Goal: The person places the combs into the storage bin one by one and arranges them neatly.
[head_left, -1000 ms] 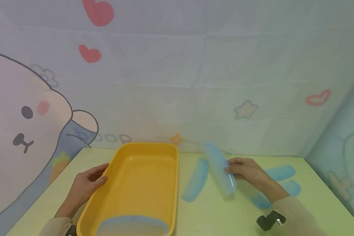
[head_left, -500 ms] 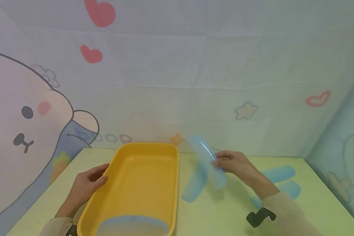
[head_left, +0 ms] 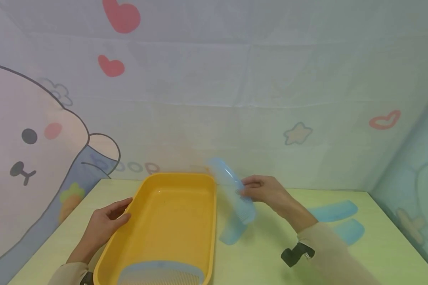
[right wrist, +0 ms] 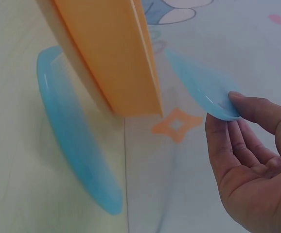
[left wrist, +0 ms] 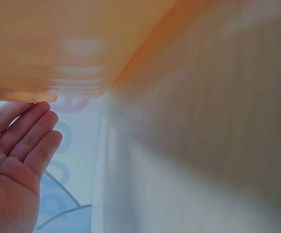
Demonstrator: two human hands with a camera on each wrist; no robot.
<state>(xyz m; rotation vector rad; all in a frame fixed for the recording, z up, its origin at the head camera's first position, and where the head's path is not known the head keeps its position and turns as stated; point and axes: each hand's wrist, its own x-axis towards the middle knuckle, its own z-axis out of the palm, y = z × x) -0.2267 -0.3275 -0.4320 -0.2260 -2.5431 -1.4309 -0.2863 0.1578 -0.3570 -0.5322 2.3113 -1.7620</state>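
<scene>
My right hand (head_left: pixel 267 192) pinches a translucent blue comb (head_left: pixel 232 190) between thumb and fingers. The comb is held tilted in the air near the far right corner of a yellow tray (head_left: pixel 178 221). In the right wrist view, the thumb lies on top of the held comb (right wrist: pixel 203 92) and the fingers are beneath it. My left hand (head_left: pixel 101 225) touches the tray's left rim, its fingers extended in the left wrist view. One comb (head_left: pixel 160 273) lies inside the tray at the near end. Another comb (head_left: pixel 232 231) lies on the table right of the tray, partly covered by the held one.
At the right of the table lie two more blue combs, a farther comb (head_left: pixel 333 211) and a nearer comb (head_left: pixel 349 230), partly behind my right forearm. A printed cloth backdrop (head_left: pixel 199 99) rises behind the table (head_left: pixel 256 253).
My right hand has carried the comb leftward and slightly up, from beyond the loose comb toward the tray's right rim. The left hand and the tray have stayed in place.
</scene>
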